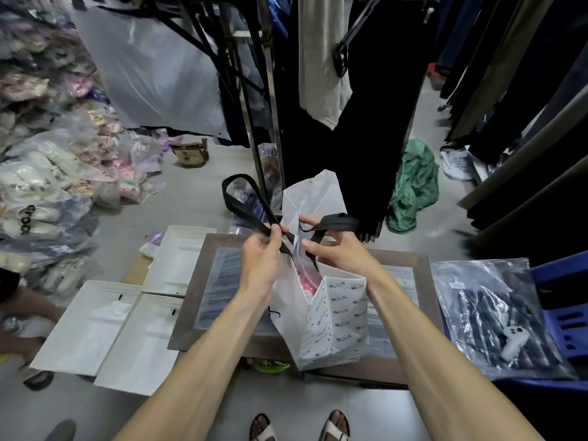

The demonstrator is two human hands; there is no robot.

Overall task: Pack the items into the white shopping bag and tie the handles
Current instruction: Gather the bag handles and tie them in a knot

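A white shopping bag printed with small black logos stands upright on a low framed table. Something pink shows inside its open mouth. Two black ribbon handles rise from the bag. My left hand pinches the left handle, whose loop arcs up and to the left. My right hand grips the right handle, which is looped over its fingers. Both hands are close together just above the bag's mouth.
Flat white bags lie on the floor at the left. A clear-wrapped garment with a white controller rests on a blue stool at the right. Hanging clothes and a rack stand behind; heaps of packaged goods fill the left. Another person's arm is at the far left.
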